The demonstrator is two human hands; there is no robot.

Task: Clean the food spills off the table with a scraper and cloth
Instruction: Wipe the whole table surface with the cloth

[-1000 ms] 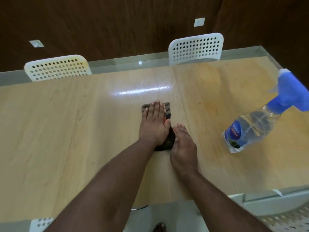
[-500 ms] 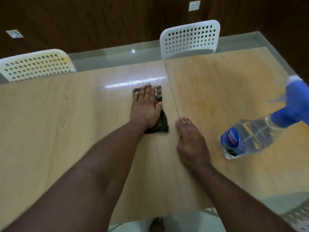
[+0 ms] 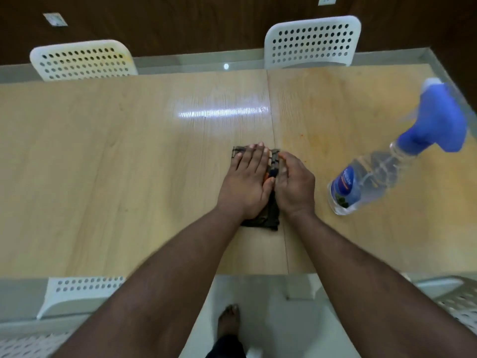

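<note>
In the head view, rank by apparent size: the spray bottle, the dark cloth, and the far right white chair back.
1. Spray bottle, lying on the table, spans the most.
2. Far right white chair back; it stands farther from the camera, so its true rank against the bottle is unsure.
3. Dark cloth, mostly hidden under the hands.

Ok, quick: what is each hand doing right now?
Left hand: open, flat, pressing the dark cloth.
Right hand: loosely curved against the cloth's right edge; grip cannot be told.
</note>
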